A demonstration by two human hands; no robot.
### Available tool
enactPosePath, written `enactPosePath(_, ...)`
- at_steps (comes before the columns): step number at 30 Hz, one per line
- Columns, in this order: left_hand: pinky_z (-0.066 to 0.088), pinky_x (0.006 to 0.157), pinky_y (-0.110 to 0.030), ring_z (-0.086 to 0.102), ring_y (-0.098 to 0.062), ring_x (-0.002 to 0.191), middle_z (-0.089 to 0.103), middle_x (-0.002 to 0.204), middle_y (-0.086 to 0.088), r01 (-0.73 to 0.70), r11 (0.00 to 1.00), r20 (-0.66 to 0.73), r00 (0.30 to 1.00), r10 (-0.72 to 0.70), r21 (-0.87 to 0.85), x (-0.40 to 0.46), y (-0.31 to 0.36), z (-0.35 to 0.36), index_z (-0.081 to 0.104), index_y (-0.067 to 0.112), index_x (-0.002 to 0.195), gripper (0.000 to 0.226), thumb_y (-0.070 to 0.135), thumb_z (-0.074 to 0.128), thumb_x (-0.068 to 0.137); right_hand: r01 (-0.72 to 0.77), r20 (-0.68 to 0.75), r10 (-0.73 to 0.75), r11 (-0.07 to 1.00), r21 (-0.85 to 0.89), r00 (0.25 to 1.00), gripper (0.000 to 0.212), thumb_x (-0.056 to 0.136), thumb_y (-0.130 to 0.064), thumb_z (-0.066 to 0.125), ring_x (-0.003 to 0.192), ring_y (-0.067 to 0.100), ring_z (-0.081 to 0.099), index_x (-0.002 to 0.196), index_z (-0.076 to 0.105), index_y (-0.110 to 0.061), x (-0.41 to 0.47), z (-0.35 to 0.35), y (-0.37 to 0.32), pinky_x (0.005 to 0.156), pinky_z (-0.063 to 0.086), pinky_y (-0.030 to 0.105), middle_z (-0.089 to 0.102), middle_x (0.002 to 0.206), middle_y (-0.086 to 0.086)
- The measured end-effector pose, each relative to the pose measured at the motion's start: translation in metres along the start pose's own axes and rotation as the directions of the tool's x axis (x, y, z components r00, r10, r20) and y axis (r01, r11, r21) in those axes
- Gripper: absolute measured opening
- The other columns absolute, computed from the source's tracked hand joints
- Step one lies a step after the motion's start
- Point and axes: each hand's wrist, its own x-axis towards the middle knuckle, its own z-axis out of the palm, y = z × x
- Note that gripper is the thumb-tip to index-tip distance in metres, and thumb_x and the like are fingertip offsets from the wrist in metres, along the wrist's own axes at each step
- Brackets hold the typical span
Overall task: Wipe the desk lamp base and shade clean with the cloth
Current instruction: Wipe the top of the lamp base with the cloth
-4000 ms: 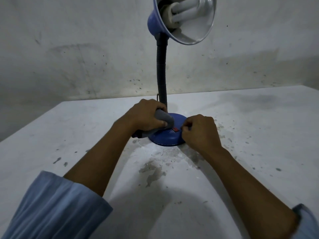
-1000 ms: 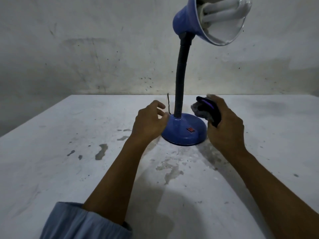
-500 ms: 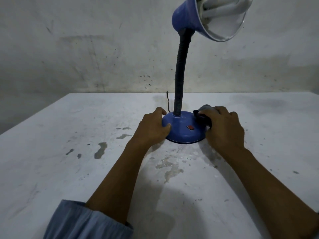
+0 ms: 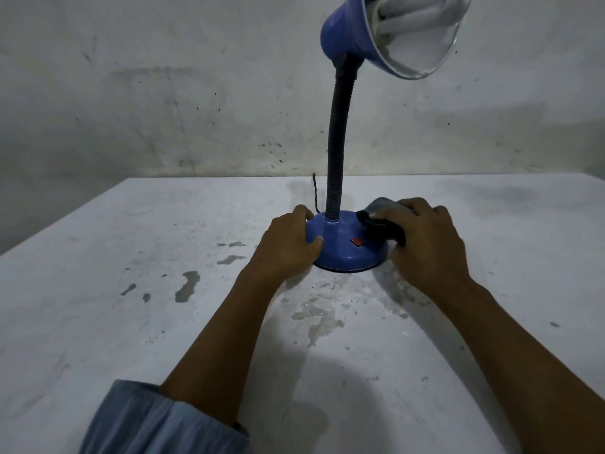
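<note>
A blue desk lamp stands on the white table. Its round base (image 4: 343,252) carries a red switch (image 4: 356,242). A black flexible neck (image 4: 337,149) rises to the blue shade (image 4: 350,31), which tilts right and shows a white coiled bulb (image 4: 415,11). My left hand (image 4: 289,245) grips the base's left rim, thumb on top. My right hand (image 4: 425,244) presses a bunched grey cloth (image 4: 381,213) onto the right side of the base. Most of the cloth is hidden under my fingers.
The white table (image 4: 131,290) is stained, with grey chipped patches (image 4: 187,286) to the left and a worn spot in front of the lamp. A thin black cord (image 4: 316,194) runs behind the base. A scuffed wall stands close behind the table's far edge.
Earlier my left hand held the cloth on the base. One second ago the cloth was lifted in my right hand; it has since come down onto the base's right side, while my left hand gripped the rim.
</note>
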Motion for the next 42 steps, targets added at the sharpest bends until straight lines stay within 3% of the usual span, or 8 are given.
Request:
enactPosePath(3, 0.042, 0.087, -0.026, 0.056, -0.023, 0.109, 0.057, 0.127, -0.008, -0.011, 1.0, 0.0, 1.0, 0.011, -0.004, 0.0, -0.001, -0.001, 0.043, 0.015, 0.128, 0.044, 0.028, 0.061, 0.089, 0.148, 0.12, -0.158, 0.985, 0.088, 0.98, 0.052, 0.076, 0.004, 0.062, 0.101, 0.023, 0.05, 0.106, 0.066, -0.038, 0.0, 0.002, -0.009, 0.078, 0.044, 0.032, 0.057, 0.116, -0.004)
enactPosePath(7, 0.042, 0.092, -0.028, 0.055, -0.023, 0.112, 0.055, 0.13, -0.008, -0.006, 1.0, 0.013, 1.0, 0.006, 0.003, -0.001, 0.001, 0.0, 0.042, 0.014, 0.129, 0.045, 0.028, 0.06, 0.09, 0.039, 0.219, -0.04, 0.999, 0.011, 0.975, 0.036, 0.073, -0.008, 0.073, 0.101, 0.019, 0.051, 0.09, 0.069, -0.04, 0.007, -0.006, 0.0, 0.079, 0.045, 0.032, 0.057, 0.111, -0.013)
enactPosePath(13, 0.043, 0.096, -0.031, 0.054, -0.024, 0.114, 0.054, 0.132, -0.007, 0.004, 1.0, 0.013, 1.0, -0.005, 0.029, 0.0, 0.004, 0.002, 0.042, 0.015, 0.13, 0.045, 0.03, 0.058, 0.091, -0.04, -0.024, 0.039, 0.997, -0.059, 0.999, 0.036, 0.081, -0.003, 0.06, 0.1, 0.026, 0.047, 0.103, 0.069, -0.03, 0.003, -0.016, 0.007, 0.071, 0.035, 0.029, 0.059, 0.112, -0.003)
enactPosePath(18, 0.042, 0.09, -0.029, 0.054, -0.023, 0.111, 0.054, 0.129, -0.008, -0.04, 0.999, -0.018, 0.999, 0.04, 0.024, 0.0, 0.0, 0.005, 0.043, 0.014, 0.128, 0.047, 0.036, 0.058, 0.09, 0.091, 0.24, -0.12, 0.987, 0.131, 0.963, 0.05, 0.064, 0.008, 0.067, 0.099, 0.02, 0.053, 0.08, 0.071, -0.039, 0.008, -0.011, 0.003, 0.081, 0.048, 0.038, 0.059, 0.106, -0.015)
enactPosePath(22, 0.045, 0.098, -0.041, 0.05, -0.027, 0.116, 0.048, 0.134, -0.009, -0.059, 0.997, -0.02, 0.998, 0.06, 0.045, -0.003, 0.0, 0.016, 0.034, 0.017, 0.135, 0.078, 0.064, 0.059, 0.076, -0.04, 0.105, 0.053, 0.992, -0.121, 0.993, 0.034, 0.079, -0.01, 0.066, 0.102, 0.024, 0.048, 0.101, 0.069, -0.035, 0.005, -0.014, 0.016, 0.073, 0.042, 0.031, 0.058, 0.113, -0.008)
enactPosePath(28, 0.035, 0.103, -0.043, 0.043, -0.029, 0.125, 0.044, 0.14, -0.009, -0.016, 0.995, -0.094, 0.995, 0.026, 0.101, 0.0, 0.013, 0.036, 0.016, 0.02, 0.145, 0.124, 0.089, 0.053, 0.048, -0.102, 0.043, 0.103, 0.995, -0.016, 0.994, 0.042, 0.078, -0.001, 0.055, 0.103, 0.029, 0.045, 0.106, 0.067, -0.031, 0.004, -0.011, 0.015, 0.071, 0.037, 0.029, 0.057, 0.116, -0.001)
enactPosePath(36, 0.039, 0.098, -0.042, 0.051, -0.029, 0.115, 0.054, 0.129, -0.008, -0.023, 0.998, -0.157, 0.987, 0.032, 0.06, 0.007, 0.009, 0.038, 0.022, 0.019, 0.138, 0.119, 0.082, 0.065, 0.047, -0.077, 0.026, 0.076, 0.996, 0.036, 0.997, 0.053, 0.071, 0.008, 0.055, 0.104, 0.028, 0.048, 0.106, 0.067, -0.03, 0.004, -0.003, 0.014, 0.073, 0.037, 0.028, 0.058, 0.118, -0.001)
enactPosePath(42, 0.049, 0.085, -0.042, 0.056, -0.023, 0.092, 0.049, 0.099, 0.001, -0.081, 0.996, -0.124, 0.989, 0.083, 0.022, 0.009, -0.002, 0.028, 0.027, 0.023, 0.103, 0.093, 0.084, 0.064, 0.043, -0.07, -0.002, 0.07, 0.996, 0.053, 0.998, 0.057, 0.07, 0.01, 0.054, 0.108, 0.028, 0.049, 0.11, 0.066, -0.029, 0.003, 0.002, 0.008, 0.074, 0.041, 0.028, 0.056, 0.12, 0.001)
